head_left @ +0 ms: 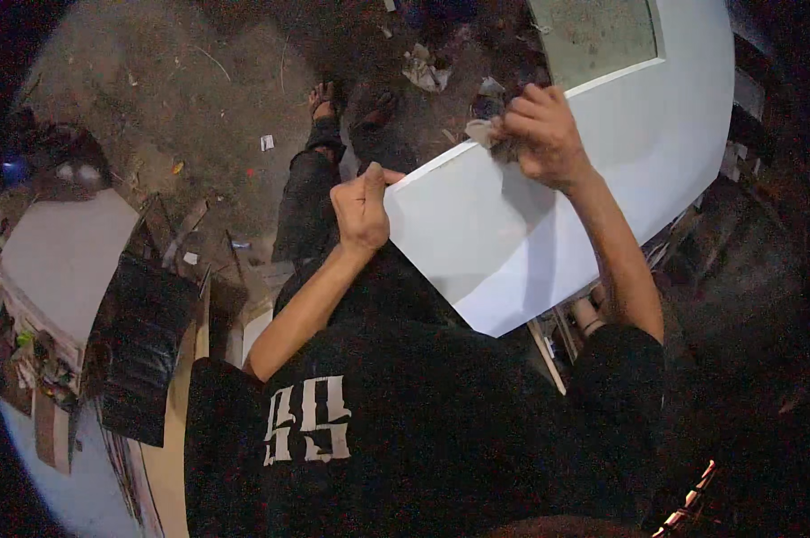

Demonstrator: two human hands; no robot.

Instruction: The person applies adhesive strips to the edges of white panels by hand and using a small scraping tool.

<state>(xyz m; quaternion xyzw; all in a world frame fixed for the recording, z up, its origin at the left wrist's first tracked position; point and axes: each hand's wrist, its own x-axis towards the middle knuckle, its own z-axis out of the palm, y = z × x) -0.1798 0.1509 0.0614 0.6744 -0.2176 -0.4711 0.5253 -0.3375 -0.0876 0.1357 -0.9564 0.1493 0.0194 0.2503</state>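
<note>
A large white panel (638,143) lies tilted in front of me, reaching from my lap toward the far right. Near its far end is a rectangular window-like section (598,40) with a white border; whether glass fills it I cannot tell. My left hand (362,208) is closed around the panel's left corner, the thumb raised along the edge. At the panel's far edge, my right hand (541,134) pinches a small pale crumpled piece (480,133), paper or cloth, against the rim. The hand hides part of that piece.
Crumpled paper (426,69) and small scraps litter the dirt floor (190,90). On the left stand a light board (64,260), a dark slab (145,350) and a shelf of odds and ends (42,368). Wood strips (548,354) lie under the panel.
</note>
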